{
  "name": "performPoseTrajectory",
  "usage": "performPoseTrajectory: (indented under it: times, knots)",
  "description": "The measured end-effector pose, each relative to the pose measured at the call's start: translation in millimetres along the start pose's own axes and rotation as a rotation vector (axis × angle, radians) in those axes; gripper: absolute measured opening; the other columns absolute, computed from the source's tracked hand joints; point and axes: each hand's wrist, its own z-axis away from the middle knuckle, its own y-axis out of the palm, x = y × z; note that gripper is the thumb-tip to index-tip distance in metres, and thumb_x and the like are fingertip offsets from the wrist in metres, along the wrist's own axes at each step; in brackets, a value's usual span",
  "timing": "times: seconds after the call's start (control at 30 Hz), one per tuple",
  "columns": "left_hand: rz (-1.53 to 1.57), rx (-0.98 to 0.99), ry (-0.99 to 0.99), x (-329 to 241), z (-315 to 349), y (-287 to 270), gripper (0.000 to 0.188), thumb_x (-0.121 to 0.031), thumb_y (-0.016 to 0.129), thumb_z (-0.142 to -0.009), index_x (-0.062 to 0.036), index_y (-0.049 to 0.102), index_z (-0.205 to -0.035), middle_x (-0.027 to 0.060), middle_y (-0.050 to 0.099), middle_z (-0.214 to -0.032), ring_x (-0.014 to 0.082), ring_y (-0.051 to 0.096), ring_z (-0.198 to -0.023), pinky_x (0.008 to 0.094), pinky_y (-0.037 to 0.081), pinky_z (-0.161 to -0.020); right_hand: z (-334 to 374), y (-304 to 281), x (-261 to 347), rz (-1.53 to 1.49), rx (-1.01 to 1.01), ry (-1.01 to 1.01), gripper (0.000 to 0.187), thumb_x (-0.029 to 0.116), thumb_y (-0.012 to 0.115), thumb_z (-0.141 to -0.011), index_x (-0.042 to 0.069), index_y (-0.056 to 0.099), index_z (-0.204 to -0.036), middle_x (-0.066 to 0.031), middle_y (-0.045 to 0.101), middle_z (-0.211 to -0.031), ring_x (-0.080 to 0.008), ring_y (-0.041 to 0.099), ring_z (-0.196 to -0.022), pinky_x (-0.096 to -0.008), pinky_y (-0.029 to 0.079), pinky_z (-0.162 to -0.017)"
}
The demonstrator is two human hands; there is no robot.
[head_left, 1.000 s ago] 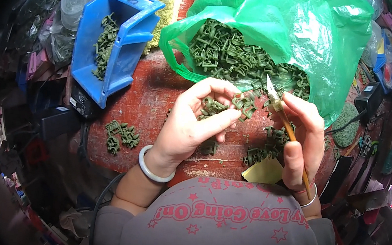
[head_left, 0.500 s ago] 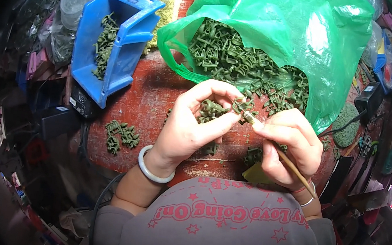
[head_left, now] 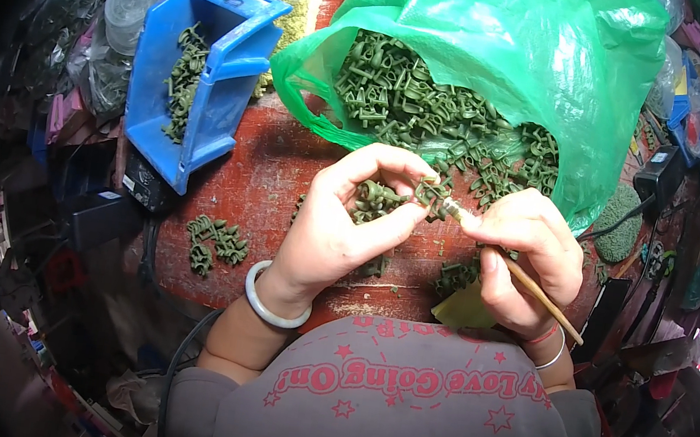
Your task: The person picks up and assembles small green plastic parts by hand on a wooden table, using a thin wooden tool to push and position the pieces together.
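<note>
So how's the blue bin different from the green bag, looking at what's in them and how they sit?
The blue bin is a stiff plastic box with straight walls; the green bag is soft, crinkled and see-through. The bin holds a thin layer of green plastic pieces, while the bag holds a big heap spilling toward the hands. The bin sits at the table's left edge; the bag lies slumped across the far right. Both hold the same kind of green pieces.

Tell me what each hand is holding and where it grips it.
The left hand pinches a small green plastic part at its edge between thumb and fingertips. The right hand grips a thin wooden-handled tool near its front end, like a pen.
</note>
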Motion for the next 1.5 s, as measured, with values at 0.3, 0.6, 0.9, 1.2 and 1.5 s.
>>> performPoseTrajectory:
  times: [0.3, 0.6, 0.9, 1.2, 1.5]
  knots:
    - [-0.18, -0.062, 0.16, 5.9, -2.0, 2.0, 0.028, 0.003, 0.066, -0.079, -0.0019, 0.065, -0.106, 0.0022, 0.065, -0.099, 0.009, 0.057, -0.089, 0.0246, 0.047, -0.084, 0.2, -2.2, 1.5, 0.016, 0.069, 0.046, 0.029, -0.005, 0.061, -0.067, 0.002, 0.071, -0.093, -0.0091, 0.064, -0.078, -0.021, 0.061, -0.07, -0.0305, 0.051, -0.065]
    - [0.579, 0.087, 0.037, 4.0, -3.4, -8.1, 0.033, -0.003, 0.058, -0.09, -0.0018, 0.045, -0.12, 0.0179, 0.059, -0.11, 0.0219, 0.065, -0.087, 0.023, 0.052, -0.054, 6.0, 1.3, 1.4, -0.055, -0.096, 0.331, 0.02, -0.006, 0.054, -0.092, -0.003, 0.065, -0.11, -0.0151, 0.069, -0.096, -0.0173, 0.067, -0.075, -0.029, 0.055, -0.069]
    - [0.827, 0.357, 0.194, 18.4, -7.8, -18.7, 0.028, -0.021, 0.06, -0.096, 0.0022, 0.058, -0.111, 0.0213, 0.066, -0.104, 0.0304, 0.07, -0.087, 0.0269, 0.057, -0.059, 3.8, 22.2, -27.9, 0.56, 0.284, -0.07, 0.029, 0.009, 0.063, -0.08, 0.0, 0.062, -0.108, -0.0136, 0.06, -0.093, -0.0289, 0.058, -0.084, -0.0389, 0.049, -0.074]
    - [0.475, 0.02, -0.163, -1.3, -4.3, -8.3, 0.02, -0.003, 0.058, -0.095, -0.0011, 0.059, -0.115, 0.0183, 0.066, -0.111, 0.0242, 0.07, -0.089, 0.0261, 0.057, -0.058, 6.9, 12.5, -16.8, 0.232, -0.002, 0.128, 0.032, -0.007, 0.068, -0.075, 0.001, 0.064, -0.105, -0.0139, 0.064, -0.09, -0.0264, 0.064, -0.077, -0.034, 0.052, -0.069]
    - [0.234, 0.081, -0.131, -2.4, -3.7, 8.4, 0.035, 0.003, 0.069, -0.086, -0.0007, 0.06, -0.119, 0.0108, 0.067, -0.114, 0.0164, 0.068, -0.092, 0.0259, 0.058, -0.064, 13.7, 9.7, -3.3, -0.736, -0.151, 0.477, 0.028, -0.011, 0.059, -0.089, -0.003, 0.052, -0.114, -0.0112, 0.058, -0.112, -0.0135, 0.062, -0.101, -0.0271, 0.053, -0.087]
